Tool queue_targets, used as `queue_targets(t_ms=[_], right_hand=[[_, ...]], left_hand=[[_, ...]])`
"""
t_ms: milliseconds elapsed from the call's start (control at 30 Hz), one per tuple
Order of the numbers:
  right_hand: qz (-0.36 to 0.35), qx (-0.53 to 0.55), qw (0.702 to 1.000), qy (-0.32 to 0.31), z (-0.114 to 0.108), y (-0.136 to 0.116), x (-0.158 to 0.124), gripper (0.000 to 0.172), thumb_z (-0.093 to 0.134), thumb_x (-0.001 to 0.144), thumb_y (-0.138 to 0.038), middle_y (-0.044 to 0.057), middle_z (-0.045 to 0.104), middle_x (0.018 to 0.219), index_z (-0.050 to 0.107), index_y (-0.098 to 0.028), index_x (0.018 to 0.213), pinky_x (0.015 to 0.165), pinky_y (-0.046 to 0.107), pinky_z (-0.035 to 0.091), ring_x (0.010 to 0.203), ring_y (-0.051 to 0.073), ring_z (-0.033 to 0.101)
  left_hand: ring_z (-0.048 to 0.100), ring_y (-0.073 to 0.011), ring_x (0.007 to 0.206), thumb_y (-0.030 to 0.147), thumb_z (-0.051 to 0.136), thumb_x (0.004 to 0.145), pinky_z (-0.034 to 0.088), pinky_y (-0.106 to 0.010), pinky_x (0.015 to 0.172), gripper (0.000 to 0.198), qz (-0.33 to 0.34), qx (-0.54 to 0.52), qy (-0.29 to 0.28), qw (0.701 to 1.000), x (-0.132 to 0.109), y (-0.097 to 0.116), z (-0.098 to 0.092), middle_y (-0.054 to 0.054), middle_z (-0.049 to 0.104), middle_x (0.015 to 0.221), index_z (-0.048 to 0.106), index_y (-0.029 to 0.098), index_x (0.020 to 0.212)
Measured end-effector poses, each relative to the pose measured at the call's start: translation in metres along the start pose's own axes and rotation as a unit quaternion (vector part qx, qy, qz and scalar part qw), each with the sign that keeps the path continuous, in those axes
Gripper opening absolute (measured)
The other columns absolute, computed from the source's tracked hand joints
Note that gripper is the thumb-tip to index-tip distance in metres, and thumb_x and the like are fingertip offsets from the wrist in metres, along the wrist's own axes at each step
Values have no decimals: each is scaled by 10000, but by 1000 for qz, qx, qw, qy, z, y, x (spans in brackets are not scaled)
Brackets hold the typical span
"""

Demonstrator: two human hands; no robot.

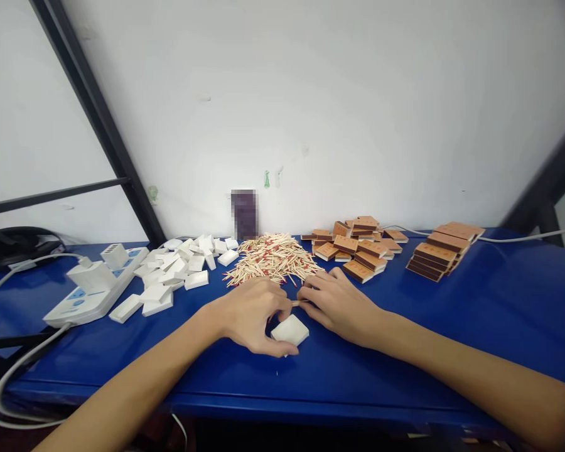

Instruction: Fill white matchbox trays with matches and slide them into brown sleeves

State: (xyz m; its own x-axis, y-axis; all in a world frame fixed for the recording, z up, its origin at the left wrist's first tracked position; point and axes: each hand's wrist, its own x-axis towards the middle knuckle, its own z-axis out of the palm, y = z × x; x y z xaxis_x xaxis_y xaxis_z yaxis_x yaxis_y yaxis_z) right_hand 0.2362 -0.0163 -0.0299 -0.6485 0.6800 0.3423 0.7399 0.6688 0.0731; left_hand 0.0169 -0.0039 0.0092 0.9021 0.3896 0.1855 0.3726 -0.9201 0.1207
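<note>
My left hand is curled around a white matchbox tray that rests on the blue table. My right hand is closed, pinching a few matchsticks between it and the left hand, just above the tray. Right behind both hands lies a heap of loose red-tipped matches.
Several empty white trays lie scattered at the left beside a white power strip with plugs and cables. Brown matchbox sleeves are piled behind my right hand, with a neat stack farther right. A wall rises close behind.
</note>
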Motion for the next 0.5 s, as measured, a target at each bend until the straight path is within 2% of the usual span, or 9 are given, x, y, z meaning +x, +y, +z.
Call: queue_targets(t_ms=[200,367,500], right_hand=[[-2,5,1000,-4,-3,-1,-1,185,505,983,-257,42,643,910,669,-189,929,765,368,249,878,204,572],[-17,26,999,-7,-6,-2,-2,205,492,985,-248,43,639,892,676,-185,919,772,362,254,853,192,558],[-43,39,998,-5,-8,-3,-3,231,472,993,-247,37,640,900,680,-190,911,784,359,258,798,173,527]], left_hand=[[529,-130,633,459,755,691,388,-278,648,322,-2,-39,-10,999,-3,-2,-3,27,580,690,630,189,815],[511,-114,620,428,690,800,394,-285,678,245,-8,-38,72,997,-9,-21,-9,35,530,642,654,186,794],[527,-114,628,377,634,853,405,-286,674,218,-2,-8,103,995,-12,-36,-9,21,560,646,639,179,761]])
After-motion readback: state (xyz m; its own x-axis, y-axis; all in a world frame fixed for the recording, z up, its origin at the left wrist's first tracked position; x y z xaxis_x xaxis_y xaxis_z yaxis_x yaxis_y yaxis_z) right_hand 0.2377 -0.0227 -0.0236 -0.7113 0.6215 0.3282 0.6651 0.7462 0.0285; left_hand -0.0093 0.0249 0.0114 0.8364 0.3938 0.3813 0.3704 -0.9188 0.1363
